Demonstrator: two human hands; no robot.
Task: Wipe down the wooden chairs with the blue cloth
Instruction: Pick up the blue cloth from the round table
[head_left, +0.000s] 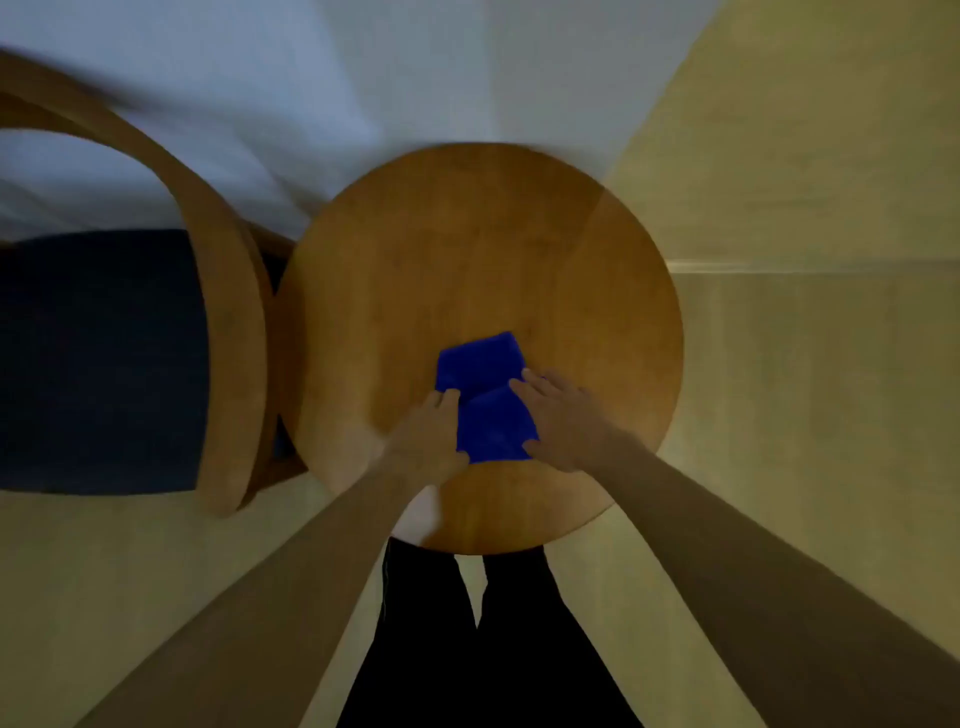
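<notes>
Looking down from the bottom of the frame, dark trouser legs (488, 639) stand on the pale floor (805, 467), and two bare forearms reach up toward centre. Left hand (428, 434) rests at the left edge of the blue cloth (485, 397), fingers curled onto its border as if pinching it, though motion blur makes that hard to call for certain. Right hand (563, 423) lies on the cloth's right side, fingers fairly straight and spread, pressing the fabric down rather than gripping it. The cloth sits folded, one layer overlapping another, on the lower middle of the round wooden table (519, 249), touching both hands.

That cloth looks soft, light and limp; it should bunch and slide easily on the smooth wood, so a flat palm over the folded pad, or a pinch at the folded edge, seems the sure way to take it up without it falling open.

Farther off, at the left of the frame, a wooden chair (228, 332) with a curved backrest and dark seat (98, 358) stands just beside the table, apparently not yet reached. Beyond, upper frame, a pale wall (260, 104).
</notes>
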